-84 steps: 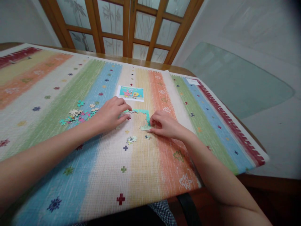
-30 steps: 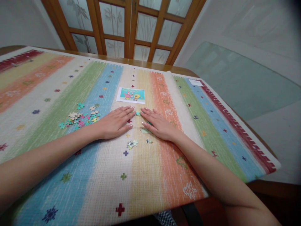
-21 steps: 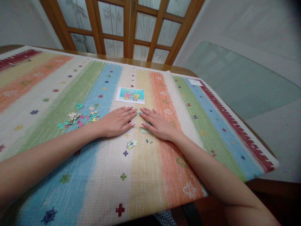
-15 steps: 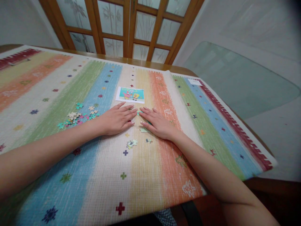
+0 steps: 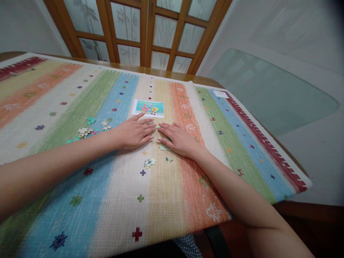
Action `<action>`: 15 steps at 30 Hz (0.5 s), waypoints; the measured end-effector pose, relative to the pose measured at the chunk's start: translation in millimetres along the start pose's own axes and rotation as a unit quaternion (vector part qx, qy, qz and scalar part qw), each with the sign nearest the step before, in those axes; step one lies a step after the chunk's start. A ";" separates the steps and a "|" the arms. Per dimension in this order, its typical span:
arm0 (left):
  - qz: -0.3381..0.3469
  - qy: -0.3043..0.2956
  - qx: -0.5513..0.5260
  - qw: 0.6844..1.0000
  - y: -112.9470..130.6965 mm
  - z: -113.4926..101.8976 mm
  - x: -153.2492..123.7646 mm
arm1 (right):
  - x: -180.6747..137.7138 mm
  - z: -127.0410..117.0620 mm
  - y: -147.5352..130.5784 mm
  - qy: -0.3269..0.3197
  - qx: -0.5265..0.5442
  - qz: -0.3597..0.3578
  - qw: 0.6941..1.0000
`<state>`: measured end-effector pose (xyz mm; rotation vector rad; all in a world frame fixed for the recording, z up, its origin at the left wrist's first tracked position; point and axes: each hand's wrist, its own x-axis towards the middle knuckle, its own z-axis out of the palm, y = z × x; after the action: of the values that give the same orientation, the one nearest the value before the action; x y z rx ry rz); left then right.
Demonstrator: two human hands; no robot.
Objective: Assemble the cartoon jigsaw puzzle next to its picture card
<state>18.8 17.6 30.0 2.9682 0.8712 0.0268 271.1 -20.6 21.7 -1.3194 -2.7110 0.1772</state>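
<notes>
My left hand (image 5: 135, 132) lies flat, palm down, fingers stretched toward the middle of the table. Facing it, my right hand (image 5: 177, 138) is also spread flat, with its fingertips close to the left ones. Pale green joined puzzle pieces (image 5: 162, 147) peek out beneath the right hand; the rest of them is hidden. Just beyond the left fingertips lies a picture card (image 5: 149, 108) with a pink and a yellow cartoon figure. Nearer to me rest a small cluster of puzzle pieces (image 5: 149, 163) and another small piece or pair (image 5: 169, 159).
A heap of loose puzzle pieces (image 5: 87, 132) lies left, partly behind my left forearm. A striped tablecloth (image 5: 129, 200) covers the table. A white paper slip (image 5: 220, 94) is at the far right. Wooden doors (image 5: 146, 36) stand beyond the table.
My left hand has shifted slightly up, its fingers now touching or overlapping the card's lower edge. The right hand stays nearly in place. The view has moved a little.
</notes>
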 end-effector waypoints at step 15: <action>-0.135 0.164 -0.119 0.970 -10.1 -13.6 -49.2 | -5.3 -6.6 32.1 0.174 0.189 0.029 0.966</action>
<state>-28.4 0.0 42.9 2.6374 1.2039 0.5806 300.2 -4.8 22.9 -1.1860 -2.2128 0.4031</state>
